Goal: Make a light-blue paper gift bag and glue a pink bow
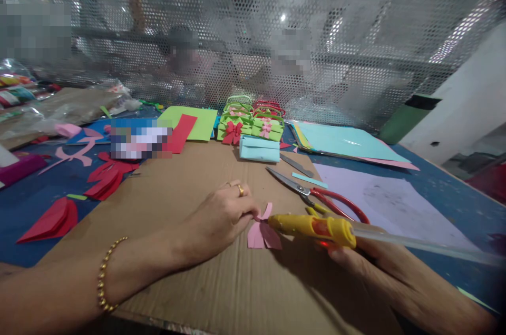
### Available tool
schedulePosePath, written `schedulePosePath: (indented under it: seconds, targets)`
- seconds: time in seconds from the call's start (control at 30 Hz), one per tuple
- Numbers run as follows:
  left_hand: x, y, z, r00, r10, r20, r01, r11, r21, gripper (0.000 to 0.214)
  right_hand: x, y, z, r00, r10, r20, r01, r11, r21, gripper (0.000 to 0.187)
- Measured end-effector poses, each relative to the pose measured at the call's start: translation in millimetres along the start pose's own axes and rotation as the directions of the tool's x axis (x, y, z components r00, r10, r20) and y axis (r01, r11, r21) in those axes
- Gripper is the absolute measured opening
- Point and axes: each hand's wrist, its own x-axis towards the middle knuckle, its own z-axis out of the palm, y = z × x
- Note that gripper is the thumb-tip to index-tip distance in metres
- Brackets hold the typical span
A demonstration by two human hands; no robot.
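Between the fingertips of my left hand (223,214) is a pink paper bow (263,235), pinched at its upper part and lying on the cardboard (185,277). My right hand (356,258) grips a yellow hot glue gun (312,227) with a clear glue stick (415,244) sticking out of its back. The gun's nozzle meets the middle of the bow; whether glue is coming out is hidden. Just beyond the gun lie red-handled scissors (304,190), partly opened. A folded light blue paper piece (260,149) sits at the cardboard's far edge.
Small green paper bags (251,124) with bows stand at the back before a perforated metal screen (245,19). Red paper pieces (51,222) lie at left. Stacked coloured sheets (351,143) and a lilac sheet (391,203) lie at right.
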Motion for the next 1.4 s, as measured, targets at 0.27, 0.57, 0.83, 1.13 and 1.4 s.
schedulePosePath:
  seconds: [0.27, 0.57, 0.83, 1.13, 1.4]
  targets:
    - [-0.3, 0.4, -1.9, 0.998, 0.024, 0.05, -0.029, 0.995, 0.094, 0.013, 1.9, -2.3, 0.1, 1.0, 0.004, -0.015, -0.004, 1.0, 0.005, 0.048]
    - [-3.1, -0.3, -0.5, 0.992, 0.047, 0.121, -0.068, 0.982, 0.177, 0.016, -0.1, -1.4, 0.7, 0.998, 0.016, -0.059, -0.015, 1.0, 0.011, 0.048]
    - [-6.0, -2.1, 0.8, 0.987, 0.055, 0.151, -0.087, 0.974, 0.212, 0.017, 1.3, -4.6, 0.7, 0.999, 0.005, -0.049, -0.003, 0.999, 0.032, 0.043]
    - [-3.6, -1.7, -0.8, 0.99, 0.066, 0.125, -0.091, 0.974, 0.206, 0.022, -2.3, -0.3, -0.4, 0.999, -0.007, -0.05, 0.007, 1.0, -0.002, 0.043]
    - [-2.4, -0.6, -1.2, 0.992, 0.098, 0.077, -0.112, 0.972, 0.205, 0.026, 2.3, -3.2, -2.6, 0.993, -0.061, -0.099, 0.057, 0.998, -0.04, 0.049]
